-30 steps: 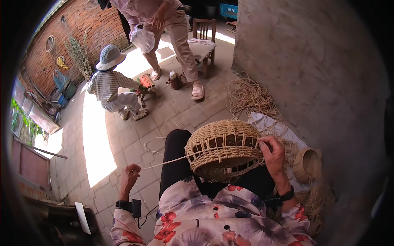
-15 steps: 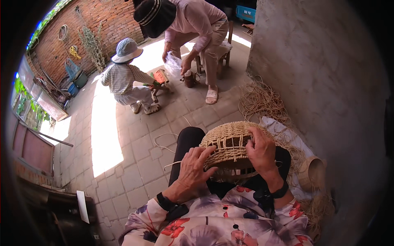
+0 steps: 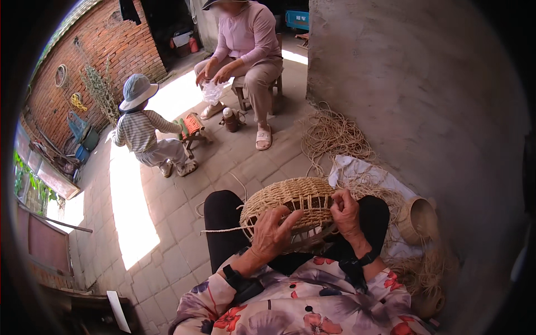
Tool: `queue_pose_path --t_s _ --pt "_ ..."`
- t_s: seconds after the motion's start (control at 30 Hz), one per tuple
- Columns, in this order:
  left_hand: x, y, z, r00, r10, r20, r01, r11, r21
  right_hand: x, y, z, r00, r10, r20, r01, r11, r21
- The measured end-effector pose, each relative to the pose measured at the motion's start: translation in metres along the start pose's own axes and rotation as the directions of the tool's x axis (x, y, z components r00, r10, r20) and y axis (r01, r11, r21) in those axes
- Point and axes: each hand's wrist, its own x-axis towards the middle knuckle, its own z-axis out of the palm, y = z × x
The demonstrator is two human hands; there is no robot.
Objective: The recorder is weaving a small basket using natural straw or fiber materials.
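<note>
A tan basket (image 3: 287,196) of woven cord lies tilted across my lap, with a row of open gaps in its side and a dark inside showing through. My left hand (image 3: 272,233) is closed on its near left part, the thumb lying apart along the edge. At the basket's right end, my right hand (image 3: 346,214) has thumb and fingers bent together on the weave; whether a strand lies between them is too small to tell. A loose cord end (image 3: 220,230) sticks out to the left from beside my left hand.
Tangled cord (image 3: 336,137) lies by the wall at right, near a white cloth (image 3: 357,170) and a round woven container (image 3: 417,220). Ahead, a child (image 3: 146,131) squats at a small stool (image 3: 192,127); a seated person (image 3: 245,50) holds a plastic bag. A brown flask (image 3: 230,120) stands between them.
My right hand has shifted from the basket's upper gaps to its right end, and the basket has turned slightly. The seated person has straightened up, lifting the plastic bag. The view has also shifted.
</note>
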Motion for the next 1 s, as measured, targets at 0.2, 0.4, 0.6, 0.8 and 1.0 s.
queue_pose_path --t_s 0.2,0.4,0.6,0.8,1.0 --pt "-0.002 -0.001 0.007 0.995 -0.068 0.069 0.071 0.996 -0.045 0.006 -0.012 -0.012 0.965 -0.261 -0.017 0.254 0.951 -0.178" --pt "0.029 0.011 -0.007 0.958 -0.072 0.279 0.140 0.963 -0.230 -0.002 -0.021 -0.021 0.969 -0.248 0.022 0.248 0.957 -0.153" --pt "0.034 0.004 -0.004 0.946 -0.070 0.318 0.121 0.982 -0.142 0.000 -0.028 -0.021 0.967 -0.250 0.038 0.253 0.950 -0.182" --pt "0.035 0.001 0.000 0.976 -0.019 0.215 0.012 0.999 0.032 0.004 -0.024 -0.008 0.925 -0.337 0.176 0.366 0.913 -0.178" --pt "0.029 -0.006 0.000 0.957 -0.215 0.196 0.252 0.950 -0.185 0.009 -0.039 -0.006 0.949 -0.280 0.145 0.293 0.952 -0.082"
